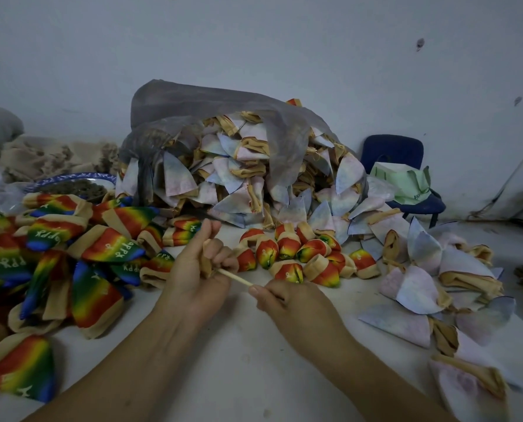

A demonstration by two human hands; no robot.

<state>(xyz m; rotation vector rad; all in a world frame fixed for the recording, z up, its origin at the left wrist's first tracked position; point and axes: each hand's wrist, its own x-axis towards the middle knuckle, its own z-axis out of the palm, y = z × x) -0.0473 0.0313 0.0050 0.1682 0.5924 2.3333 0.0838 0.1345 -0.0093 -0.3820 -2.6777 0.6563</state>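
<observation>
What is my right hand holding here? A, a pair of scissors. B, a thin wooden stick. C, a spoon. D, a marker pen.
B: the right hand pinches a thin wooden stick, whose far end runs into the tan fabric piece gripped by the left hand.

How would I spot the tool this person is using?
Start at the big grey plastic bag spilling pale cloth pieces by the wall. Just in front, above the white table, the right hand pinches a thin wooden stick whose tip enters beige cloth gripped by the left hand. Everything around it is soft cloth; it alone is straight and rigid.
</observation>
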